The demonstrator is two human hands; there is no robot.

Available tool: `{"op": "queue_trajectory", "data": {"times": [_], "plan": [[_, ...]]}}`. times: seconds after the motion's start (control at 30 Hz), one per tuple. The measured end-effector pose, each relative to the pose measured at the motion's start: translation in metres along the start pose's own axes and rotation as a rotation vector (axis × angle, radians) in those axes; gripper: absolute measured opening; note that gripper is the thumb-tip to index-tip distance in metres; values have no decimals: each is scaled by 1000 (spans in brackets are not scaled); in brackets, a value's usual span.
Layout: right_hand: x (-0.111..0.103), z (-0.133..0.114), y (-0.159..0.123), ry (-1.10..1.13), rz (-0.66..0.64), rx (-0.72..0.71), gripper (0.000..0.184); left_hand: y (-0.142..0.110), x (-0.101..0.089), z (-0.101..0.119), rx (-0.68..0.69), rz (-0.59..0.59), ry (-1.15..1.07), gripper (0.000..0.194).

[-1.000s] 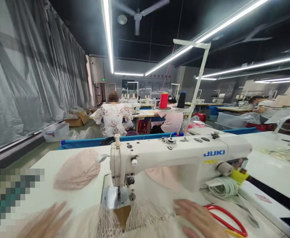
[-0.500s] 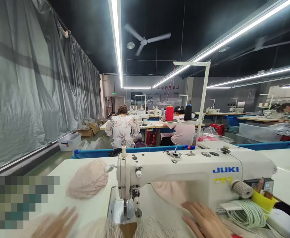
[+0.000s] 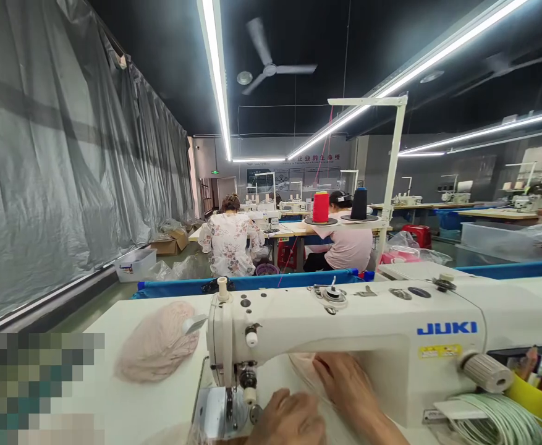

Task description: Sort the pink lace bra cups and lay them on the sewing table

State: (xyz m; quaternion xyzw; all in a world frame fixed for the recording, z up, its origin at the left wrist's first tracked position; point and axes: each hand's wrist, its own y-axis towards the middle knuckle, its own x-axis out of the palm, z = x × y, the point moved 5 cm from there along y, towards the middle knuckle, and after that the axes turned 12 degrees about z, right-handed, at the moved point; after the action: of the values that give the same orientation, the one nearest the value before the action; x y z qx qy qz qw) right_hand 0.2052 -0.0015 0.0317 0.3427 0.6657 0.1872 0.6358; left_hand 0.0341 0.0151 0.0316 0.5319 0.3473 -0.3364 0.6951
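My right hand reaches under the arm of the white JUKI sewing machine. Its fingers are bent down onto a pale pink piece of fabric, gripping it near the edge. Closer to me and just right of the needle area, my left hand is curled and slightly blurred; whatever its fingers hold is hidden. More pale fabric shows at the bottom edge, left of the machine. A crumpled pale pink bundle lies on the table to the left.
A red thread cone and a black one stand on the thread stand behind the machine. At right are a coil of pale green cord and a yellow holder. Blue cloth borders the table's far edge. Co-workers sit ahead.
My left hand has come from the left side of the table to just right of the needle. My right hand has moved deeper under the machine arm, onto the fabric. The view has shifted slightly.
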Motion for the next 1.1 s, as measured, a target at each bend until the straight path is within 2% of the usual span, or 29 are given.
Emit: {"op": "queue_trajectory", "data": {"times": [0.03, 0.13, 0.23, 0.5, 0.6, 0.67, 0.87, 1.1], "plan": [[0, 0, 0, 10, 17, 10, 14, 13, 7, -2, -7, -65, 12, 36], [0, 2, -1, 53, 68, 29, 13, 38, 11, -7, -124, -102, 10, 56], [1, 6, -3, 104, 129, 44, 12, 44, 8, -9, -206, -98, 23, 53], [18, 20, -6, 185, 292, 40, 14, 43, 14, -10, -185, -135, 93, 50], [15, 20, -5, 186, 273, 12, 15, 51, 11, -9, -212, -101, 119, 34], [12, 18, -4, 189, 246, 4, 15, 56, 10, -8, -210, -76, 130, 30], [6, 8, -3, 282, 150, -8, 13, 59, 15, -9, -181, -41, 176, 33], [-9, -6, 5, 290, -5, 84, 15, 51, 19, -15, -141, 50, 154, 43]]}}
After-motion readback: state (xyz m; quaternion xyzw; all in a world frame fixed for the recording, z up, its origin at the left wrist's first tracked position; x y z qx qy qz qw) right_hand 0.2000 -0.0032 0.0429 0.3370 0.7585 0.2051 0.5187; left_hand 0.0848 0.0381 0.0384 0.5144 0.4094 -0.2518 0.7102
